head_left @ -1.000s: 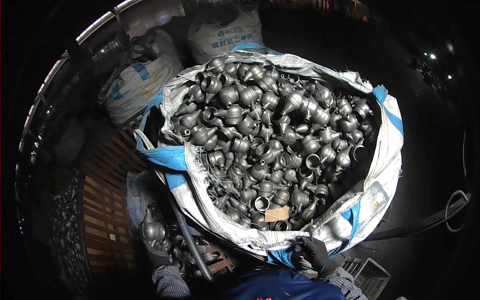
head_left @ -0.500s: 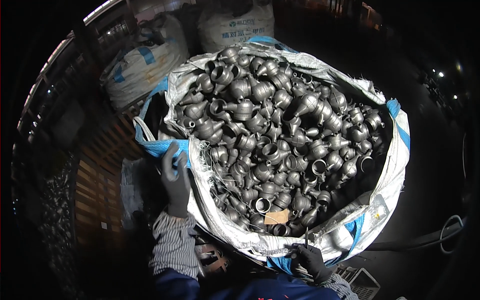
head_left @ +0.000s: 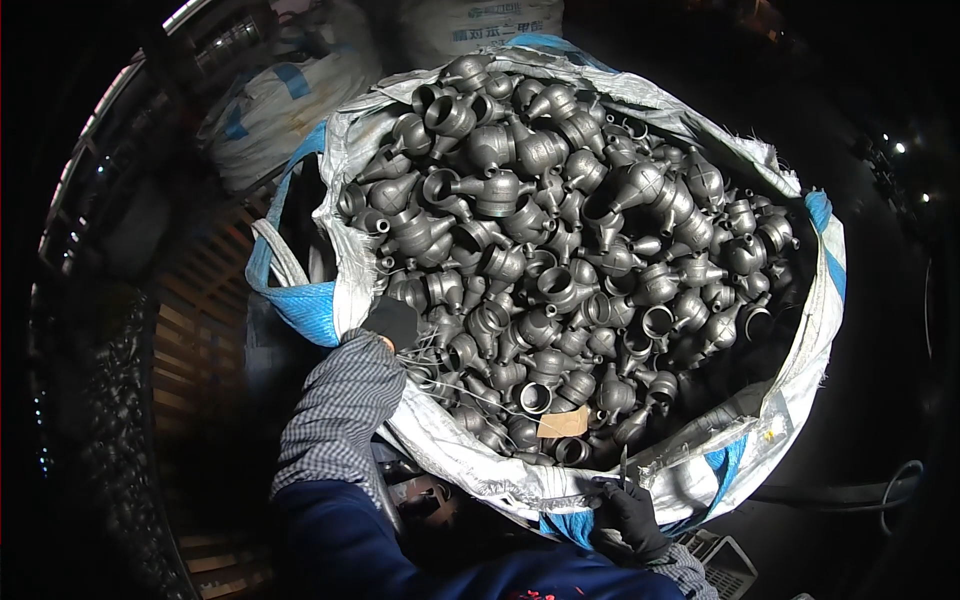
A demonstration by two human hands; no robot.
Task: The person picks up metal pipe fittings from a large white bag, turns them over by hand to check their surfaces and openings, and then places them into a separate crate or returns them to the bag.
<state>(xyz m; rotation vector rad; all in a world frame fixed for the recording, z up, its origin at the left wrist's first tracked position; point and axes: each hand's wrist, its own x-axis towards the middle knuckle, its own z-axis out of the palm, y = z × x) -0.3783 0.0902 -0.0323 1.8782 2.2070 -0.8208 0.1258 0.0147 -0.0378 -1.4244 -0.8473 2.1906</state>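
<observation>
A big white woven bulk bag (head_left: 455, 468) with blue straps stands before me, its top folded open. Dark grey metal castings (head_left: 495, 195), rounded with narrow necks, fill it in a heap. My left hand (head_left: 392, 322), in a dark glove, reaches over the bag's left rim by frayed white threads (head_left: 425, 365); its fingers are hidden. At the near rim, my right hand (head_left: 632, 520), also gloved, is closed around a thin, pointed dark tool (head_left: 623, 467) that sticks upward; its exact kind is unclear. A brown cardboard piece (head_left: 563, 423) lies on the castings near the front.
A blue strap loop (head_left: 300, 305) hangs off the bag's left side. Other white bulk bags (head_left: 300, 110) stand behind at left. Wooden slats (head_left: 190, 350) lie at the left, and a light plastic crate (head_left: 728, 565) sits low at right. A hose (head_left: 890, 495) curves at far right.
My left hand has moved from beside the blue strap, fingers raised, to over the left rim and the threads. My right hand stays at the near rim with the pointed tool. The view has shifted slightly.
</observation>
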